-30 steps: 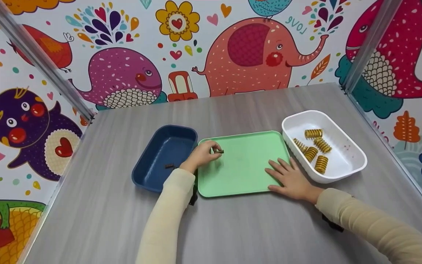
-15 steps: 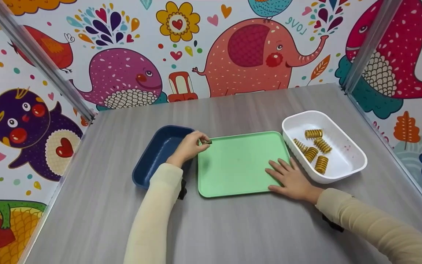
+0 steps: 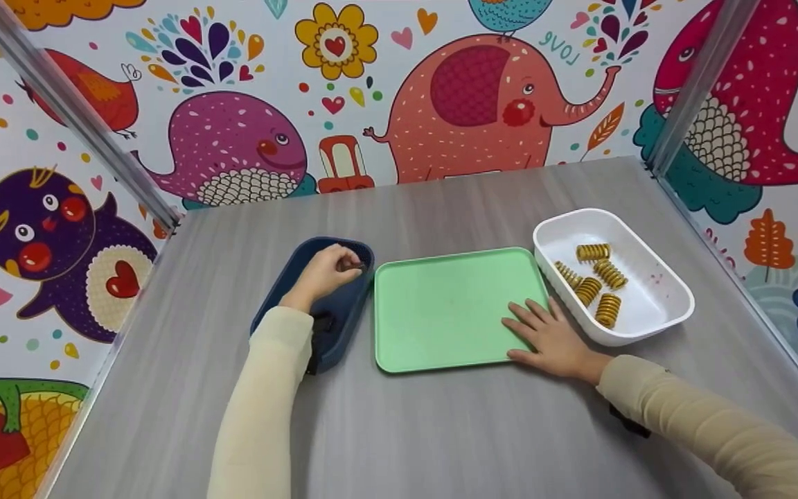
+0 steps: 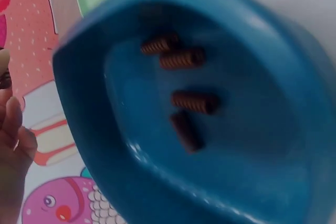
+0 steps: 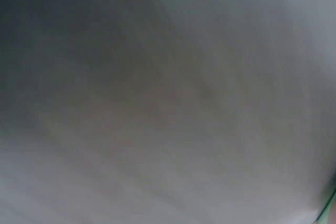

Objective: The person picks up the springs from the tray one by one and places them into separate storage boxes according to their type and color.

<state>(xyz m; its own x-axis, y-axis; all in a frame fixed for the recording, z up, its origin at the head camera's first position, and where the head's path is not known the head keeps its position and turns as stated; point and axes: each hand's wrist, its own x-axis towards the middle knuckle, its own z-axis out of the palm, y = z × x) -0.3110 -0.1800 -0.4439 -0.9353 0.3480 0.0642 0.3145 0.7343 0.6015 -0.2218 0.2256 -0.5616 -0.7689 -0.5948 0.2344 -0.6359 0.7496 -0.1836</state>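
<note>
My left hand is over the blue bin and pinches a small dark coil spring between thumb and fingers. That spring shows only in part at the left edge of the left wrist view. Inside the bin, the left wrist view reveals several brown coil springs lying on the bottom. My right hand rests with spread fingers on the right side of the green tray. The right wrist view is a grey blur with a sliver of green at its lower right corner.
A white bin with several yellow coil springs stands right of the tray, close to its edge. The blue bin sits close to the tray's left side. Patterned walls rise behind and at both sides of the grey tabletop.
My left hand has moved left from above the green tray to above the blue bin, carrying the spring. My right hand has stayed in place on the tray.
</note>
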